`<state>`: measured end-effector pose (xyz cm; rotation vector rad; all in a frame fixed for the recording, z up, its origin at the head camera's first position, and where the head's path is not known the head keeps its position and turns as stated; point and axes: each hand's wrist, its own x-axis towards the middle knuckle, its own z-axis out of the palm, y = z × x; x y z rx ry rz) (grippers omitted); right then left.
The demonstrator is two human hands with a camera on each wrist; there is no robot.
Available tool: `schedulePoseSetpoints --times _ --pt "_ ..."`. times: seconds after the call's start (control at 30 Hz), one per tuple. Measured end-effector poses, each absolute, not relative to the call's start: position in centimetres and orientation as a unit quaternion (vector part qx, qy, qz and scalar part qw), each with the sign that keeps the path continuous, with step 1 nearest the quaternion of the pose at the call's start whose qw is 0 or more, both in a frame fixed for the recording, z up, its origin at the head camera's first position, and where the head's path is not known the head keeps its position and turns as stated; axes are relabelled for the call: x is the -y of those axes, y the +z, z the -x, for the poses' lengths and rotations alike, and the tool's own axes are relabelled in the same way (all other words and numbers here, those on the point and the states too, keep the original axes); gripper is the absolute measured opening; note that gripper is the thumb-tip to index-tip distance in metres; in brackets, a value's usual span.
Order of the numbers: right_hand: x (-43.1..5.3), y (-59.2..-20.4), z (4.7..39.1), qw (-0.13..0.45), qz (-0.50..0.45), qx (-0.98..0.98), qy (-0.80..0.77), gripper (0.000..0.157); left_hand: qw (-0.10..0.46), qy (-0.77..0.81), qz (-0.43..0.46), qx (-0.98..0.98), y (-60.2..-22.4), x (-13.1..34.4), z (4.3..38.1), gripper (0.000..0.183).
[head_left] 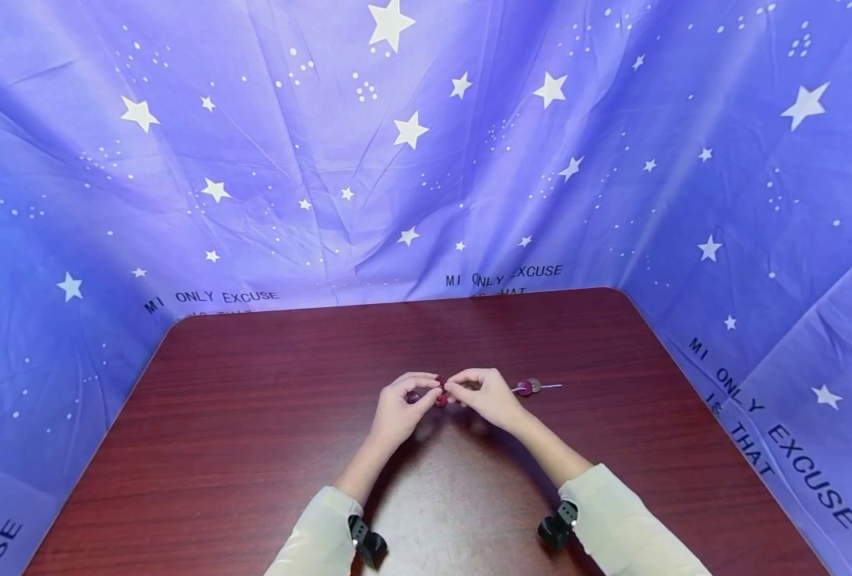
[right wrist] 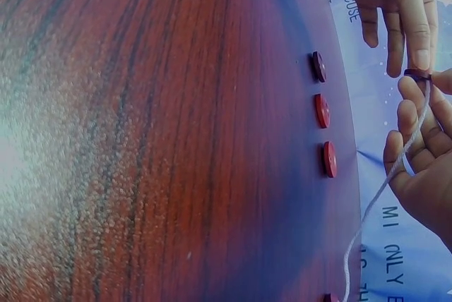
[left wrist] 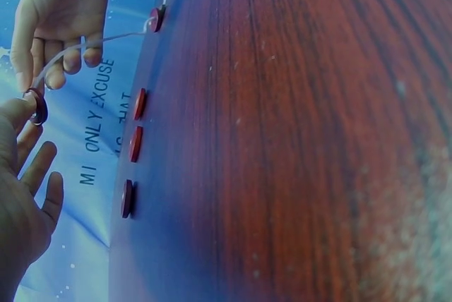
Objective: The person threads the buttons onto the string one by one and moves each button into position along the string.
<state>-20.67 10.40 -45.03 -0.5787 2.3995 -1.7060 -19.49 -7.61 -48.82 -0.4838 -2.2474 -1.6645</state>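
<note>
Tip of thin white cord (right wrist: 386, 180) hard to make out; rear print on blue-purple starry cloth (head_left: 310, 152) partly cut off by red-brown wood-grain table (head_left: 253, 416), R side reads "MI ONLY EXCUSE IS THAT". Round dark-red button (left wrist: 40, 109) btwn hands: L hand (head_left: 401, 406) pinches it, R hand (head_left: 489, 398) pinches cord beside it.

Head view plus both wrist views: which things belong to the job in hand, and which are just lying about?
Part of the job:
- left hand, right hand
- button at the fingertips
- pale cord
- buttons on the cord
- three loose buttons, probably

Just surroundings:
- table
- star-printed cloth
</note>
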Motion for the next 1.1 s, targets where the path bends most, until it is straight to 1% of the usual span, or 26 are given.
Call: schedulePoseSetpoints --times 0.17,0.37,0.53,0.63,0.83,1.0,1.1 --pt "-10.1 -43.3 19.7 0.069 0.197 -0.798 -0.565 0.017 0.159 -0.572 0.17 0.786 -48.8 7.5 19.4 0.006" --pt "-10.1 -42.9 19.5 0.075 0.197 -0.799 -0.564 0.02 0.143 -0.575 0.167 0.788 -48.8 7.5 19.4 0.01" --pt "-10.0 -42.9 19.5 0.078 0.201 -0.797 -0.564 0.02 0.135 -0.567 0.153 0.798 -48.7 7.5 19.3 0.007" --pt "-9.9 -43.1 19.5 0.068 0.201 -0.812 -0.544 0.02 0.129 -0.566 0.144 0.801 -48.7 7.6 19.3 0.005" --pt "-9.9 -45.9 21.0 0.04 0.204 -0.825 -0.526 0.025 0.122 -0.563 0.136 0.806 -48.7 7.7 19.4 0.005" --pt "-9.9 -46.3 21.2 0.01 0.229 -0.828 -0.511 0.033 0.115 -0.565 0.134 0.806 -48.6 7.9 19.3 0.005" --pt "-10.0 -46.3 21.1 -0.003 0.25 -0.834 -0.492 0.033 0.106 -0.571 0.138 0.802 -48.5 8.0 19.3 0.004"
